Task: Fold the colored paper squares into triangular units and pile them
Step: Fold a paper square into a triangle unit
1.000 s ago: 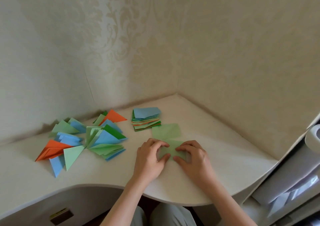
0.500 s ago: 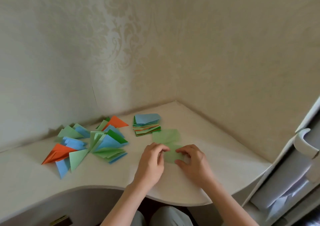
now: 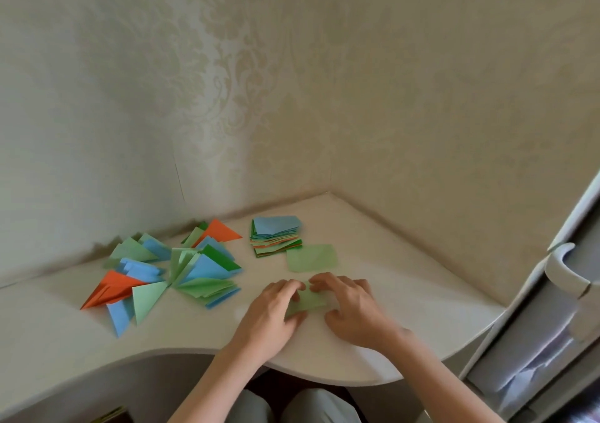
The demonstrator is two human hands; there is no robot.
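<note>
A person folds a light green paper (image 3: 306, 300) near the front edge of a pale corner desk (image 3: 406, 296), both hands working it at once. The left hand (image 3: 271, 317) pinches the sheet's left end, thumb under the near edge and fingers curled over the far one. The right hand (image 3: 352, 307) presses its right end with bent fingertips at the far edge and the thumb at the near corner. The paper lies flat between the two hands, already creased into a narrow strip.

Just beyond the hands lies a single flat light green square (image 3: 311, 258). Touching its far left corner is a stack of unfolded squares (image 3: 276, 236), blue on top, with green and orange edges showing below.

Toward the desk's left side spreads a loose pile of folded triangular units (image 3: 172, 271) in light green, dark green, blue and orange, fanned and overlapping, running from the back wall edge out toward the front edge. An orange triangle (image 3: 112, 287) marks its near left end.

Patterned cream wallpaper (image 3: 227, 81) covers both walls of the corner. A white cabinet door with a curved handle (image 3: 565, 268) stands at the desk's right end. No containers, labels or writing can be made out.
</note>
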